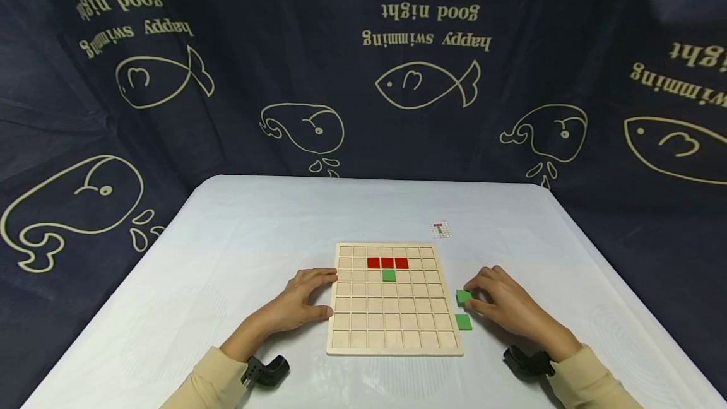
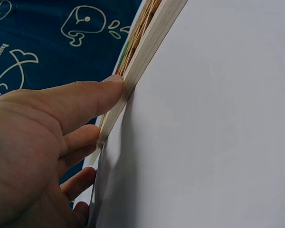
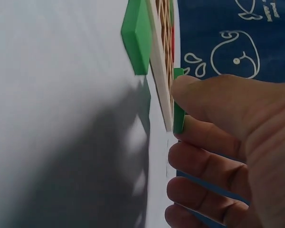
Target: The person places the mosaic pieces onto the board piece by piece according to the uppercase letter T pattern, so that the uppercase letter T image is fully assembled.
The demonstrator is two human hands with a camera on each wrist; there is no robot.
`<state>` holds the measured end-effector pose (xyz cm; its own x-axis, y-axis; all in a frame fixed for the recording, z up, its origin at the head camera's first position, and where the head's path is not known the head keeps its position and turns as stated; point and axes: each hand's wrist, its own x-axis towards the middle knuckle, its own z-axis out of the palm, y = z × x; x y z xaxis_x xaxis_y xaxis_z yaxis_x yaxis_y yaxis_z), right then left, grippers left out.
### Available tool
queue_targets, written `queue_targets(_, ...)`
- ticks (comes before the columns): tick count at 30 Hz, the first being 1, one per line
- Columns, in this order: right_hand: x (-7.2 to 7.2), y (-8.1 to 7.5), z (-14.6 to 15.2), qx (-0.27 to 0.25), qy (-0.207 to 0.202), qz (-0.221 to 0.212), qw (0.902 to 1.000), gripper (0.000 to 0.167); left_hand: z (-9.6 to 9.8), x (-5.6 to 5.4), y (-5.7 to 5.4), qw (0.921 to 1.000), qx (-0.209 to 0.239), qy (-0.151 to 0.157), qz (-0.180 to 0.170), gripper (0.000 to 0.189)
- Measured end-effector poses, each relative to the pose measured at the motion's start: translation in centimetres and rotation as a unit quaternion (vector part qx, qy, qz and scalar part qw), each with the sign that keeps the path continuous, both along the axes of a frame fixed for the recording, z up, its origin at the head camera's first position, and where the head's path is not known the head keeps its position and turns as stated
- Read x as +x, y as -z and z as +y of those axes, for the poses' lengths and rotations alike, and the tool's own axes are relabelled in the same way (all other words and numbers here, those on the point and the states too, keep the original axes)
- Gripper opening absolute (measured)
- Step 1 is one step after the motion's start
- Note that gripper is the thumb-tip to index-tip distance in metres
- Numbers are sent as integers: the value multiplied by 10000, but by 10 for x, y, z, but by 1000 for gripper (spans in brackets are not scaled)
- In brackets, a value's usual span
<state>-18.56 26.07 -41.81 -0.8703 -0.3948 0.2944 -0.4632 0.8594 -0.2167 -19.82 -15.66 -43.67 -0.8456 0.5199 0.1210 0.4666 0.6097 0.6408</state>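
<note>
A pale wooden grid board lies on the table. Three red square tiles sit side by side in its second row from the far edge, and one green tile sits below the middle red one. My left hand rests its thumb and fingertips against the board's left edge. Right of the board, my right hand pinches a green square tile between thumb and index finger. Its other fingers are loosely bent. Another green tile lies just nearer, beside the board's right edge.
A small pattern card with a printed red and green T on a grid lies beyond the board's far right corner. White cloth covers the table. A dark printed curtain hangs behind it.
</note>
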Motion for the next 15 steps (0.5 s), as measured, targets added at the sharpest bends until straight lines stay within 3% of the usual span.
queue_targets(15, -11, -8, -25, -153, -424, 144, 9989, 23, 0, 0, 0, 10000, 23, 19, -19, 62)
